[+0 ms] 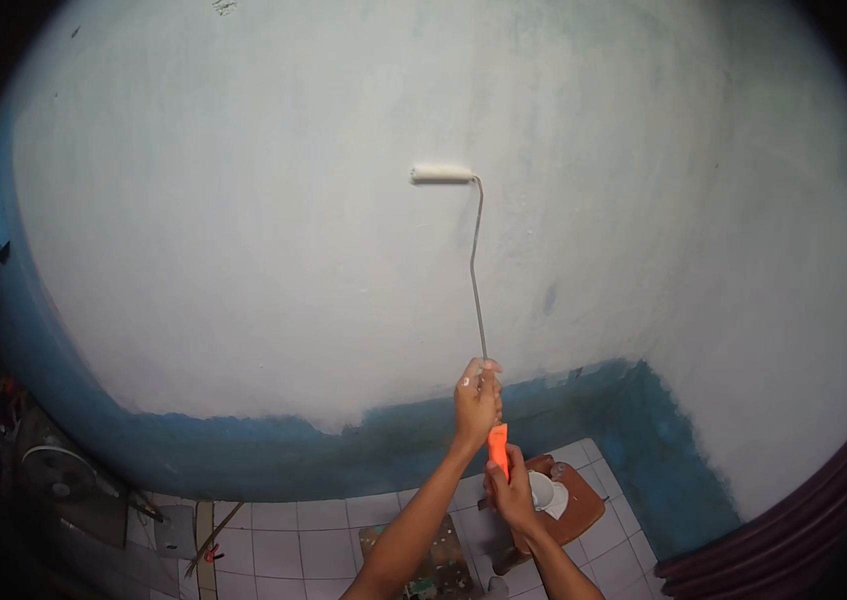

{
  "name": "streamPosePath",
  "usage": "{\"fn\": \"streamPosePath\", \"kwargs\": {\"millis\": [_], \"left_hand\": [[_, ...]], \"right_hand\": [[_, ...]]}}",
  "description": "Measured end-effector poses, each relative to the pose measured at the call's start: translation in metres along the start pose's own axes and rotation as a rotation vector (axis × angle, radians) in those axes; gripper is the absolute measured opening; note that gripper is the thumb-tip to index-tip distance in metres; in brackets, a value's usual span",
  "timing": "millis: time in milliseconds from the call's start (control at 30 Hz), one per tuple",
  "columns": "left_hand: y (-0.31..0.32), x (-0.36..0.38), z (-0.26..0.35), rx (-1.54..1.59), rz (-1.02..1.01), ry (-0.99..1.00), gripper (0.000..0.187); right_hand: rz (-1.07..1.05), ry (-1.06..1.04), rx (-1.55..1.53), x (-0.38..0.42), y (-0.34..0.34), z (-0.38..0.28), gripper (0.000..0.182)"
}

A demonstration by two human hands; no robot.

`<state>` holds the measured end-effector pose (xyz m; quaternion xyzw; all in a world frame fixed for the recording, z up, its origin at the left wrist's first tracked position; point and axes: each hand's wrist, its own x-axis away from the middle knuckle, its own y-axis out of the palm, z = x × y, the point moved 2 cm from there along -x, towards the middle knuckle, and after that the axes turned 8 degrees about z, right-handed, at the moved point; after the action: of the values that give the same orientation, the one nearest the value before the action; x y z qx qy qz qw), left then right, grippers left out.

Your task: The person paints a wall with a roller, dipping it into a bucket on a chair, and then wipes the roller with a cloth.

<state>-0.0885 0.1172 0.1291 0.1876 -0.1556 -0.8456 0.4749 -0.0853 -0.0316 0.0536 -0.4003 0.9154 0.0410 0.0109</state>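
A paint roller (444,174) with a white sleeve lies against the white-painted wall (244,220). Its long bent metal rod runs down to an orange handle (499,450). My left hand (479,402) is closed around the lower part of the rod, with white paint specks on the fingers. Lower down, my right hand (511,490) grips the orange handle. The fingers of both hands are wrapped round the tool. Below the white area, the bottom of the wall shows a blue band (424,430) with an uneven upper edge.
A brown stool or small table (584,510) holds a white container (541,490) at lower right. A patterned mat or board (444,570) lies on the white floor tiles (279,515). A fan (59,470) stands at left; a purple curtain (794,530) hangs at right.
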Motion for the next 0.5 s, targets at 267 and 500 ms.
{"fn": "streamPosePath", "kwargs": {"millis": [267, 500], "left_hand": [[0.025, 0.001, 0.053, 0.06, -0.05, -0.004, 0.026], [0.06, 0.002, 0.12, 0.215, -0.209, 0.039, 0.034]], "right_hand": [[0.05, -0.495, 0.447, 0.025, 0.002, -0.058, 0.062], [0.142, -0.5, 0.696, 0.032, 0.022, -0.185, 0.063]]}}
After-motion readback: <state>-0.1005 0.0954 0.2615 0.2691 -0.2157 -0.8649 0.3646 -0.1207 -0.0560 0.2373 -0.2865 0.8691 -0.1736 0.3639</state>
